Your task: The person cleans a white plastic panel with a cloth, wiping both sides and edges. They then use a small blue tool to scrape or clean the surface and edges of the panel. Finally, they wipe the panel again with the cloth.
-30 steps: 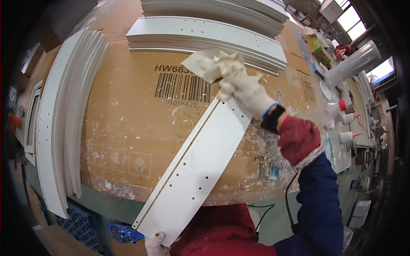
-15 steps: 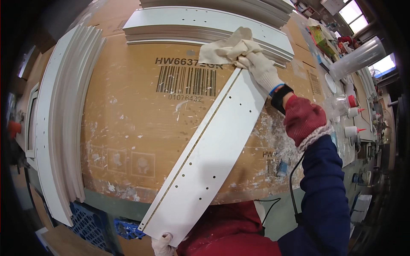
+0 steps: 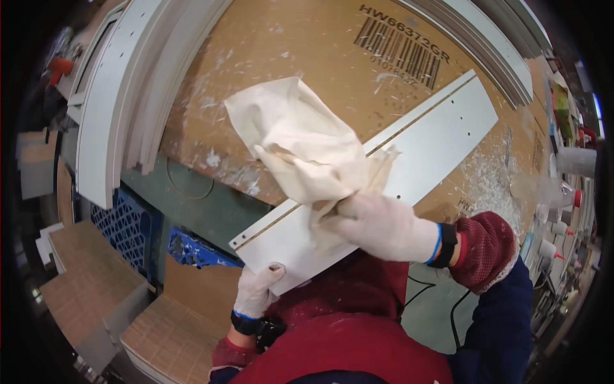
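Observation:
A long white board (image 3: 441,144) with a groove along one edge and small drilled holes lies slantwise across the cardboard, its near end jutting over the table edge. My left hand (image 3: 257,288), in a white knit glove, grips that near end, thumb on top and the other fingers hidden beneath. My gloved right hand (image 3: 384,224) is closed on a cream cloth (image 3: 313,147) at the board's middle. Much of the cloth billows up to the left, over the grooved edge. Part of it hangs down under my fingers onto the white face.
Paint-flecked cardboard (image 3: 256,51) covers the table. White boards stand stacked at the left (image 3: 121,83) and far right (image 3: 492,45). Small red-tipped bottles (image 3: 550,249) line the right side. Below left are a blue plastic crate (image 3: 128,227) and cardboard boxes (image 3: 96,281).
My right hand has drawn the cloth from the board's far end back toward me, to its middle. The cloth has spread out leftward. The view has turned, and my left hand still holds the near end.

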Demonstrator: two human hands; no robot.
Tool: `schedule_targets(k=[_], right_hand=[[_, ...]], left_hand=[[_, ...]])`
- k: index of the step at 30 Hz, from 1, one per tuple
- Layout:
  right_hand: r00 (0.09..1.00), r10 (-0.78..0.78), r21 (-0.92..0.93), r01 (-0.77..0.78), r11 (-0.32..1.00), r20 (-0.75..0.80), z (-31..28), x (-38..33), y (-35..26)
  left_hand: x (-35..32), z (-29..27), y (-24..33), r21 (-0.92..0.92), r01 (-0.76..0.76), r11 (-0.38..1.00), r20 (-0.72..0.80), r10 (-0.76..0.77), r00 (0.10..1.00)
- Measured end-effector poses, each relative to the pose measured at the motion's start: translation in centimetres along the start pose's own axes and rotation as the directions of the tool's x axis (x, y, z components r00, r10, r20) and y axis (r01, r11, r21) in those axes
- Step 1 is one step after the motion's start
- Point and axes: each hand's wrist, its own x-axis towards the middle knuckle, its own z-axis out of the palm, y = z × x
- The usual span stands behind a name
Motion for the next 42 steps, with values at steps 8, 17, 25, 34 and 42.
schedule_targets(k=[8,17,25,34,42], right_hand=[[0.883,0.089,-0.446,-0.317,0.837,-0.460,-5.0,-2.9,6.7],[0.977,-0.155,-0.393,0.085,0.916,-0.148,6.2,4.8,-5.9],[0.930,-0.021,-0.261,-0.081,0.962,-0.366,2.5,2.1,-0.7],[0.879,0.264,0.062,-0.262,0.963,-0.396,1.6,0.4,1.5],[0.917,-0.251,-0.548,0.043,0.835,-0.310,11.3,4.1,-6.5]], left_hand=[[-0.5,1.7,0.6,-0.245,-0.028,0.969,0.255,0.092,0.962],[-0.7,0.9,0.6,-0.199,-0.075,0.977,0.246,0.124,0.961],[-0.8,1.4,0.4,-0.380,-0.031,0.924,0.344,0.173,0.923],[-0.7,0.9,-0.1,-0.332,-0.033,0.943,0.375,0.164,0.912],[-0.1,0.9,-0.8,-0.069,-0.321,0.945,0.307,0.326,0.894]])
